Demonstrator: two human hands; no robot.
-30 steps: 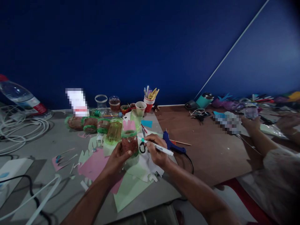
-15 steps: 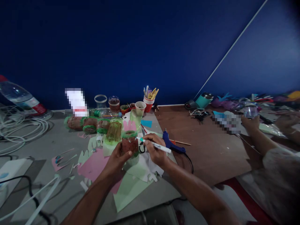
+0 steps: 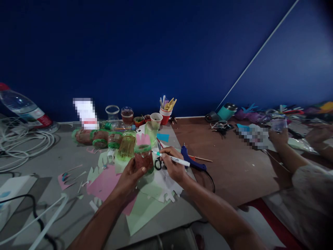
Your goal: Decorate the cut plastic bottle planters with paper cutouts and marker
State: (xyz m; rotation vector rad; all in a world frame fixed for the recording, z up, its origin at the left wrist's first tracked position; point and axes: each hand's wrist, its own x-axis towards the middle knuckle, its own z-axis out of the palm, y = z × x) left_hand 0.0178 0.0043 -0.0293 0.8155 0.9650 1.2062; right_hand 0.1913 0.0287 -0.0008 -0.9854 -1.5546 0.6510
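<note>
My left hand [image 3: 132, 175] is wrapped round a reddish-brown painted cup [image 3: 143, 160] with a green rim, holding it upright above the paper scraps. In my right hand [image 3: 173, 166] is a white acrylic paint marker [image 3: 178, 160], its tip pointing left at the cup's upper right side. Whether the tip touches the cup I cannot tell. Black-handled scissors [image 3: 158, 163] lie between the cup and my right hand. Behind the cup is a pink paper cut-out [image 3: 143, 139], and left of it a yellow-green tinted plastic cup [image 3: 126, 147].
A blue glue gun [image 3: 191, 159] with a black cord lies right of my right hand. Painted brown-and-green bottle pieces [image 3: 100, 138] line the left. A red cup of tools [image 3: 165, 116] stands behind. A co-worker's hand [image 3: 279, 137] holds a clear cup at far right.
The marker and my right hand have shifted very slightly, and the marker's tip sits close to the cup as before. The co-worker's hand has raised the clear cup a little.
</note>
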